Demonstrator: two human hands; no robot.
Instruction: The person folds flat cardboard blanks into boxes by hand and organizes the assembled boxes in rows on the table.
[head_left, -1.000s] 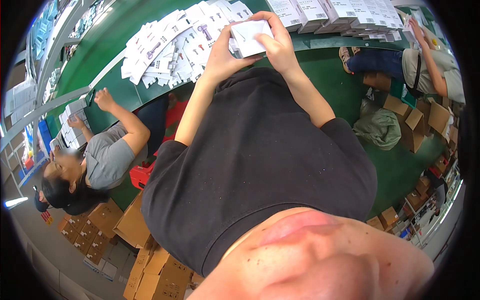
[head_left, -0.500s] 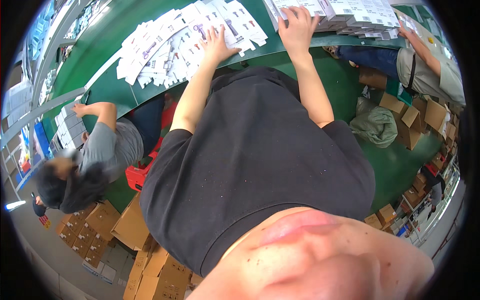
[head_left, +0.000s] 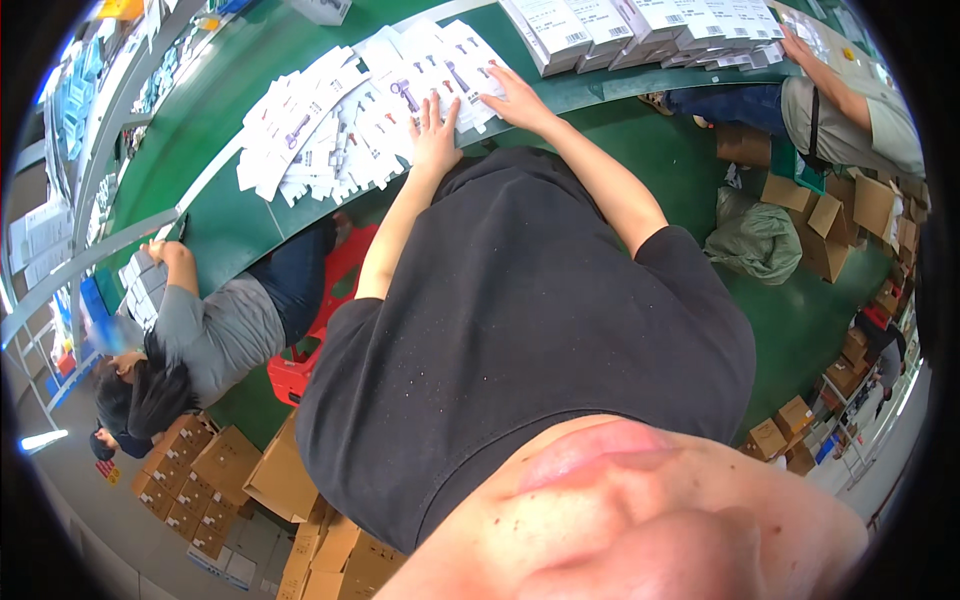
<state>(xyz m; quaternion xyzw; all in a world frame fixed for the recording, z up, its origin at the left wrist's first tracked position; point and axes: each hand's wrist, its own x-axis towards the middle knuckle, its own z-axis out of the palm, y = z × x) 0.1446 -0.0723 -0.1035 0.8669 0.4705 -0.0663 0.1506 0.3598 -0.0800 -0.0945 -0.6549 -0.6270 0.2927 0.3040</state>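
Note:
A fanned, overlapping pile of white flat carton blanks [head_left: 350,118], printed with small purple, red and grey tool pictures, lies on the green table in front of me. My left hand [head_left: 436,143] rests on the pile's near edge, open with its fingers spread. At the right end of the same pile is my right hand [head_left: 518,104]; its fingers are stretched out and touch the edge of a blank, thumb apart. Neither hand has a visible grip on a blank. Further right stand stacks of white printed boxes [head_left: 620,32], out of touch with both hands.
The green table [head_left: 225,215] curves across the top. A co-worker in grey [head_left: 240,325] is at the left by a red stool [head_left: 295,375]; another person [head_left: 840,120] stands at the right. Cardboard boxes [head_left: 825,235] and a grey-green sack [head_left: 755,240] lie on the floor.
My right hand has left the stacked boxes and moved left to the right edge of the carton blanks. My left hand stays on the pile. The view has shifted slightly.

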